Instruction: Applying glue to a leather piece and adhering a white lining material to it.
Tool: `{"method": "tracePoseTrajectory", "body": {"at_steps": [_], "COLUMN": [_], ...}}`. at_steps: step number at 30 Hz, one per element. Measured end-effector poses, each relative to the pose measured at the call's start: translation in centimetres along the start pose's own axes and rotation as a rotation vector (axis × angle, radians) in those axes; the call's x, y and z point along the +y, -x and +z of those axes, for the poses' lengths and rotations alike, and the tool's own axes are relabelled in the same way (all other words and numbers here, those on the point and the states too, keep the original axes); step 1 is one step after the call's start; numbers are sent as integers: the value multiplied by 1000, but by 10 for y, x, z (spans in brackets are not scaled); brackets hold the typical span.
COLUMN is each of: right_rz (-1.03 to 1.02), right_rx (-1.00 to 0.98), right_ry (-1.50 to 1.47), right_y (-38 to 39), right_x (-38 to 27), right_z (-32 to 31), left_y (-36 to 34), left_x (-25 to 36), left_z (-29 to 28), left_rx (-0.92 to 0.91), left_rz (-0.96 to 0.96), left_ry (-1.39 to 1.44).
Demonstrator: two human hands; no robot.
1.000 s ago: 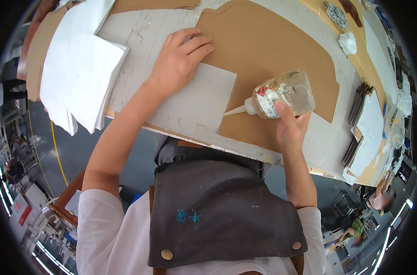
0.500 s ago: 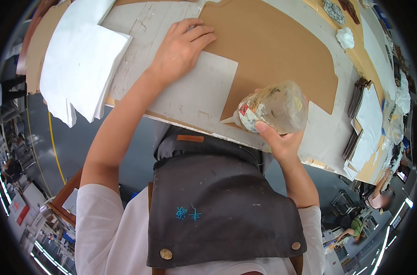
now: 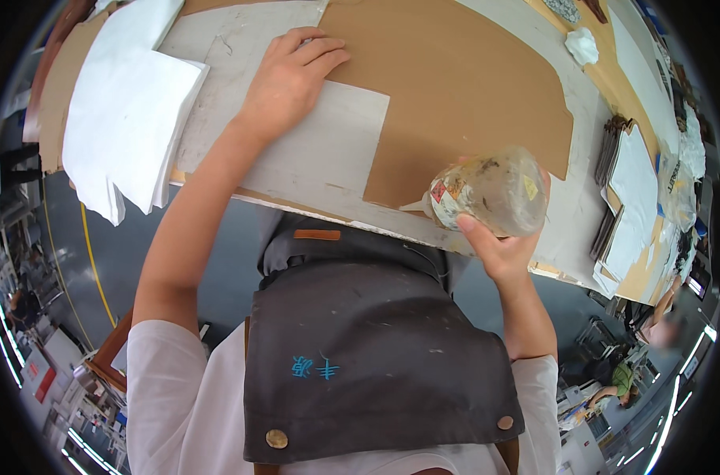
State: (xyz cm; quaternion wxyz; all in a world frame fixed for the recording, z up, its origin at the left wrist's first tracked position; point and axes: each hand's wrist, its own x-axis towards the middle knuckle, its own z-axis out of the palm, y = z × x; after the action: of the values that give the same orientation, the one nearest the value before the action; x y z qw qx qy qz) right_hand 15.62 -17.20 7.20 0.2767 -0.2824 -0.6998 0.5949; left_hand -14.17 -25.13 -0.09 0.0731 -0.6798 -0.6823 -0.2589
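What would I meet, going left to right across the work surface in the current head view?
Stack of white sheets → left hand → translucent bottle held in the right hand → stack of dark and white pieces → clear plastic.

We see a red hazard diamond (image 3: 438,191) and yellow mark (image 3: 531,187) on the bottle (image 3: 496,190), blue characters (image 3: 327,369) on the apron (image 3: 399,317), dark lettering (image 3: 673,177) on the plastic bag (image 3: 680,207).

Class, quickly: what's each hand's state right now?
Left hand: open, resting on the brown sheet.
Right hand: closed, holding the translucent bottle.
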Motion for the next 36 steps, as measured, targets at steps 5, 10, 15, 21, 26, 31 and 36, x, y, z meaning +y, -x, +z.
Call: {"method": "tracePoseTrajectory", "body": {"at_steps": [5,10,15,21,26,31,36], "right_rz": [5,17,51,39,46,62,60], "right_rx": [27,51,106,167,223,270,303], "right_ry": [47,93,90,100,133,73,108], "right_y": [7,17,25,36,45,52,61], "right_x": [0,0,2,5,2,6,6], "right_z": [-16,-32,-45,-60,-74,-87,-97], "left_y": [0,-3,0,-2,-3,-3,-4], "left_x": [0,0,-3,-3,-2,-2,-2], "left_z": [-1,-1,-2,-4,-3,-6,-7], "left_rx": [-27,-26,-19,-22,-40,-55,-80], "left_rz": [-14,-1,16,35,26,24,20], "left_ry": [-8,4,-19,-36,-49,-68,-80]}}
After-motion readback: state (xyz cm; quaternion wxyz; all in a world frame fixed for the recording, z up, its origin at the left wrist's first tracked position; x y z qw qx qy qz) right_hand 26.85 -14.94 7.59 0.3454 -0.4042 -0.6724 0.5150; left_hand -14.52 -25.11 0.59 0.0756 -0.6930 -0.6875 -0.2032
